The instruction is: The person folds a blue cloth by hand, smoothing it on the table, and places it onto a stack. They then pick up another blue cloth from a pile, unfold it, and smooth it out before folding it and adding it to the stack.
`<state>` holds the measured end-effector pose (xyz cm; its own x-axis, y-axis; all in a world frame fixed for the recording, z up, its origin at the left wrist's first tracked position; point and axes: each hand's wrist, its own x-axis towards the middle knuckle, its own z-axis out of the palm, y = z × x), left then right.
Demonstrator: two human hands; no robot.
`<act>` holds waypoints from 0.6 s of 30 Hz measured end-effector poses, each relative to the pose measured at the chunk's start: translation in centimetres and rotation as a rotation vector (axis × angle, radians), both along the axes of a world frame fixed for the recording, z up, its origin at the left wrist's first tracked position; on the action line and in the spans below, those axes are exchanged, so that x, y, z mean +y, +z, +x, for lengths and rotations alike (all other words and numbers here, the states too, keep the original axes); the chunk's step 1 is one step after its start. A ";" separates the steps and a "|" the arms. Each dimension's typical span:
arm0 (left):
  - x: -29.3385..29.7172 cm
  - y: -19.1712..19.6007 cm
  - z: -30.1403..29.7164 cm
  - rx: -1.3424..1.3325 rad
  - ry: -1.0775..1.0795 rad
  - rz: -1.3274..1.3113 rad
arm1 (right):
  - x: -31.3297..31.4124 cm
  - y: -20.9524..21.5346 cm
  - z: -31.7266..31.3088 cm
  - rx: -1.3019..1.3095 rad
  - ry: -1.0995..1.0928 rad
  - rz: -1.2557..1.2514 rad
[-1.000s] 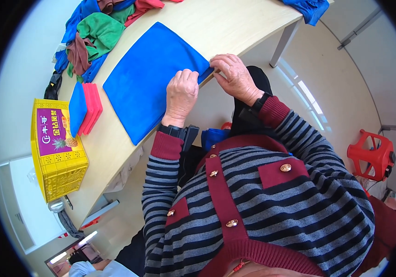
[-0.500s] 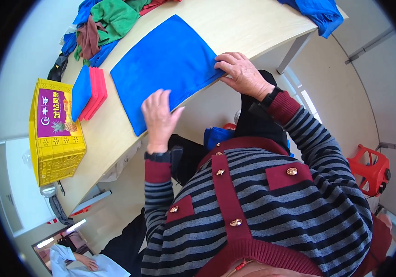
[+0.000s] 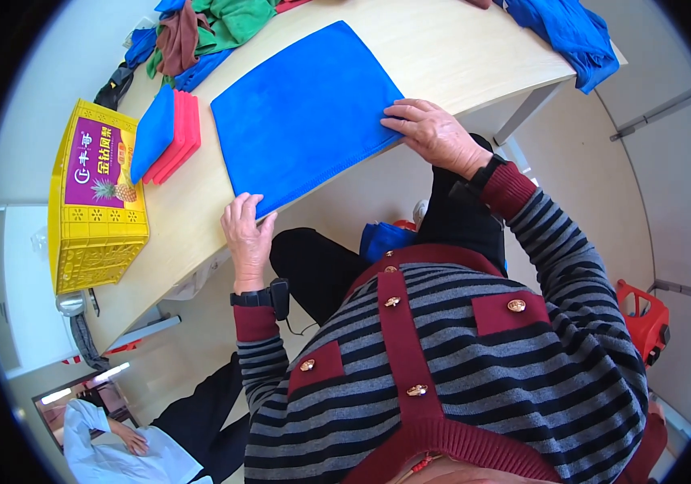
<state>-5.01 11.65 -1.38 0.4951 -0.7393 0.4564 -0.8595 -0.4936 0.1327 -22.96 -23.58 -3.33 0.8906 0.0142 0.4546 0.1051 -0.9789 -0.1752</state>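
Note:
A blue cloth [image 3: 305, 113] lies spread flat on the table, its stitched near edge along the table's front edge. My left hand [image 3: 247, 240] is at the cloth's near left corner, its fingertips by the corner and the thumb held apart. Over the near right corner, the fingers of my right hand [image 3: 441, 139] are stretched out on the fabric; its thumb does not show clearly. To the left of the cloth stands a stack of folded red cloths [image 3: 178, 145] with a folded blue cloth [image 3: 154, 133] against its left side.
A yellow plastic crate [image 3: 99, 250] stands at the table's left end. Heaped green, brown and blue cloths [image 3: 228, 20] lie at the far left. Another blue cloth [image 3: 575, 44] hangs over the right end. A red stool [image 3: 642, 323] is at right; a seated person [image 3: 132, 444] is at lower left.
My left hand has moved left and nearer, from above the cloth's front edge to its near left corner. My right hand stays at the near right corner. The view has shifted slightly.

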 end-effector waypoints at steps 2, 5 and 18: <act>0.5 0.2 0.4 0.038 -0.010 -0.010 | -0.1 0.1 -0.2 -0.027 0.008 -0.006; 1.3 0.3 0.0 0.071 -0.018 0.009 | -0.1 0.5 -0.3 -0.090 0.025 -0.015; 3.6 8.5 2.5 0.684 0.018 -0.158 | -1.9 10.5 0.8 0.390 0.127 0.553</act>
<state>-2.51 15.23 7.11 0.7211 -0.6787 0.1393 -0.5495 -0.4379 0.7116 -22.21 -25.44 7.13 0.9974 -0.0127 0.0712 0.0404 -0.7191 -0.6937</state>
